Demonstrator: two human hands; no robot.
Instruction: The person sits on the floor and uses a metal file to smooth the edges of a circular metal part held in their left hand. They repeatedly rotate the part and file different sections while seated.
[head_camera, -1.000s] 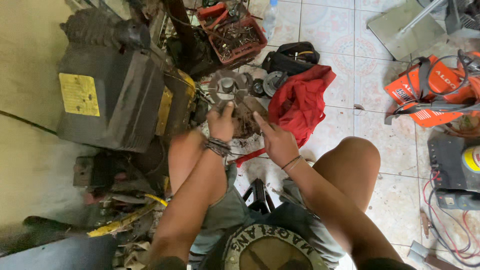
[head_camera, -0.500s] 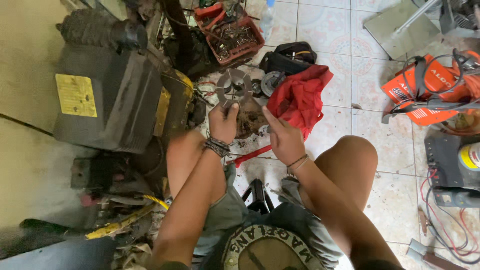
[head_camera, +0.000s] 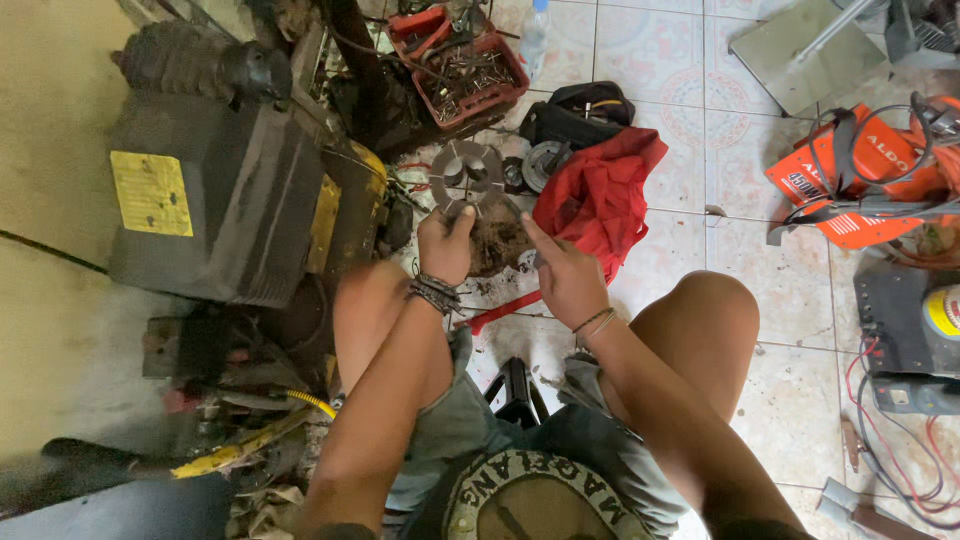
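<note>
- So, head cam looking down: I'm sitting on the tile floor (head_camera: 640, 50) with knees apart, both hands out front over a grimy metal part.
- Left hand (head_camera: 445, 245) is curled tight, fingertips pinching the near edge of the slotted disc (head_camera: 468, 175). Fingers narrow, closed on that rim. Dark bracelets on that wrist.
- Disc sits flat on the floor, just above my left knuckles, round with slots cut toward a centre hole.
- Right hand (head_camera: 565, 280) is just right of the left one, index finger sticking up and out, other fingers loosely bent. Can't tell if it's actually holding anything; it sits beside the dirty lump (head_camera: 497, 240) between my hands, maybe touching it.
- Red rag (head_camera: 600, 195) lies crumpled right beside my right hand, up against a black bag (head_camera: 578, 112).
- A red bar (head_camera: 500, 312) lies on the tiles under my wrists.
- Red crate (head_camera: 460, 65) full of rusty bits is further out, past the disc.
- Big dark machine (head_camera: 215, 195) with a yellow label sits on my left, close to my left knee.
- Orange tool (head_camera: 865, 175) with straps and cables is well off to the right.
</note>
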